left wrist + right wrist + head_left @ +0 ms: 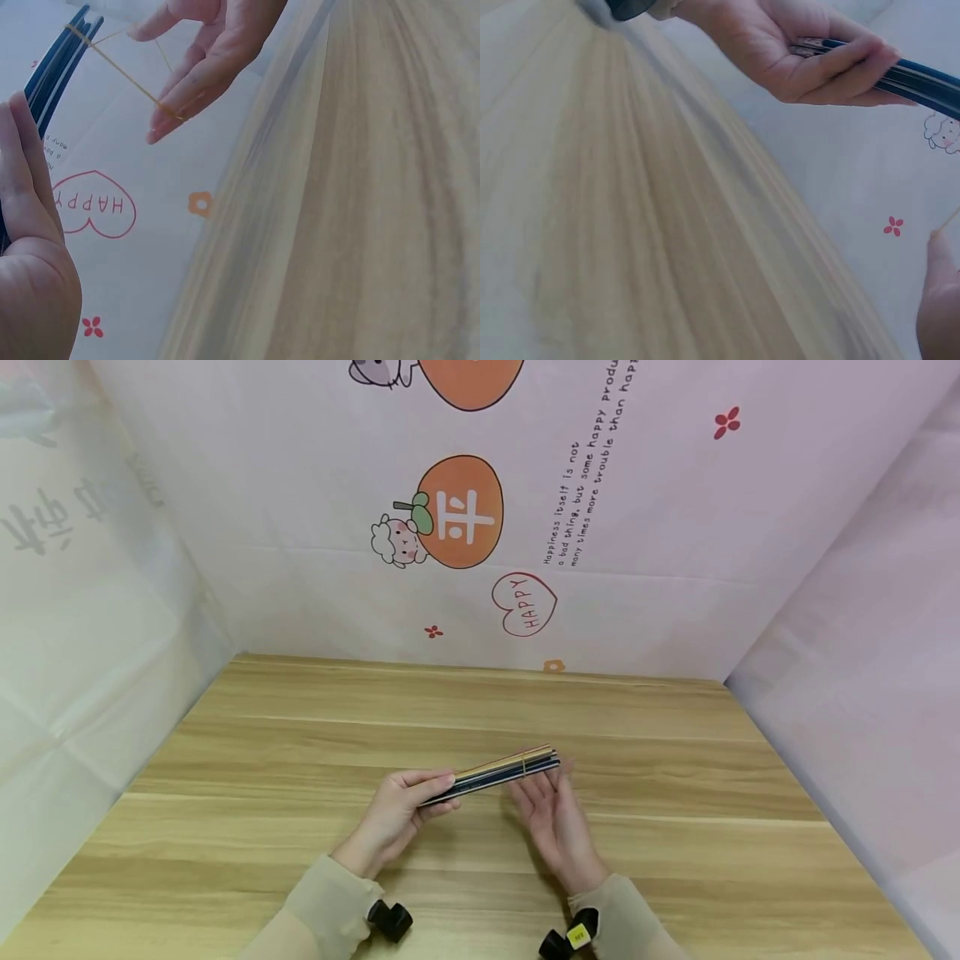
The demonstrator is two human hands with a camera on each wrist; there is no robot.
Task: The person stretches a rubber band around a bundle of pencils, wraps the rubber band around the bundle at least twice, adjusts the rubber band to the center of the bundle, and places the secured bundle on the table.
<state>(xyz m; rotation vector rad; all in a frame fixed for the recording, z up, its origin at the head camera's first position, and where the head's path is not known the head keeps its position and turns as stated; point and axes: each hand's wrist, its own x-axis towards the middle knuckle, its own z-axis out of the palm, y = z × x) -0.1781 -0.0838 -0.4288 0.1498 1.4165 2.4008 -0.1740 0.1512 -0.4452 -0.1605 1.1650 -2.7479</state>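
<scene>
My left hand point(393, 814) grips one end of a slim bundle of pencils point(491, 774), thumb on top and fingers beneath. Most are dark blue, with yellowish and reddish ones along the upper side. A thin yellow rubber band point(124, 70) goes round the far end of the bundle. My right hand point(557, 831) is beside that end, palm turned up. In the left wrist view the band stretches from the pencils to this hand's spread thumb and extended fingers point(176, 101). Pencil ends point(807, 48) stick out of the left hand in the right wrist view.
Beneath both hands lies a wood-grain table point(300, 727). A white printed sheet point(300, 593) rises behind it, with white sheets point(862, 635) at both sides. Black wrist cameras point(390, 921) sit at both sleeve cuffs.
</scene>
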